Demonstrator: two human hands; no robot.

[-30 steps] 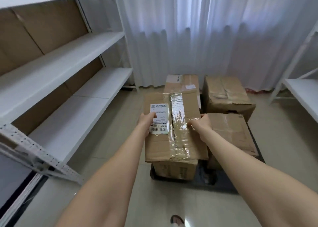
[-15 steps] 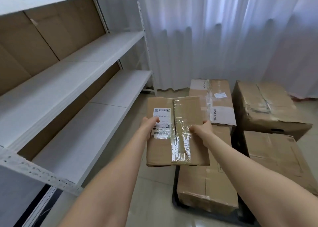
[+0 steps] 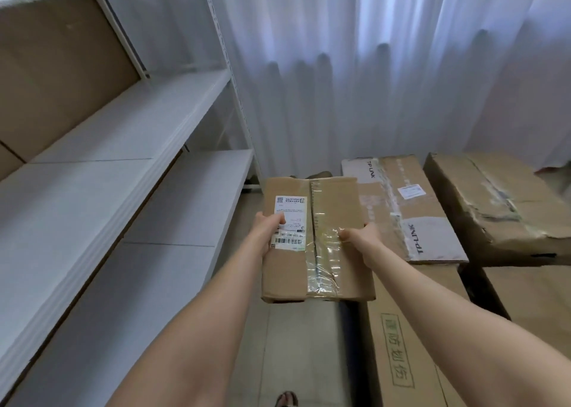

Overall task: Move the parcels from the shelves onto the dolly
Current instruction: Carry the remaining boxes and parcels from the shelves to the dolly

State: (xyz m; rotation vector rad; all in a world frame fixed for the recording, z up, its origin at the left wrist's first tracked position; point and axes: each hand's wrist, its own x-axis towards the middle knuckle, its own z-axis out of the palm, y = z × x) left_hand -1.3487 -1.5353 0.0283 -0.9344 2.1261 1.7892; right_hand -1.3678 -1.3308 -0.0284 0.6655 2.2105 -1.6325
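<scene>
1. Head view, set against a second back: swung left and drawn closer, so now fills its left half with the white shelves (image 3: pixel 123 147) and pushes the loaded dolly (image 3: pixel 350 345) off to the right.
2. Still carries the brown parcel (image 3: pixel 312 270) in the air, broad face up, at the same reach in front as before. Rests on nothing.
3. Grasps it just as before: left hand (image 3: pixel 267 232) curled round the left edge with the thumb on the white label (image 3: pixel 289 221), right hand (image 3: pixel 361 240) curled round the right edge with the thumb on the clear tape (image 3: pixel 324 261). No regrip to be seen.
4. Hung over the stacked boxes a second back. Now hangs over the tiled floor (image 3: pixel 293 345) just left of the dolly's dark edge, with the far right corner overlapping the TP-LINK box (image 3: pixel 408 209) in the picture. Cannot tell how high above that box.
5. Shows the stack unchanged: crumpled box (image 3: pixel 500 202) beside the TP-LINK box, long box (image 3: pixel 401 360) with green print nearest.
6. Reads, as a judgement, as a carry under way with the set-down not yet done. Probably calls for a shift right and down onto a flat top. Shows no parcels on the shelf levels in view, so may be among the last.
</scene>
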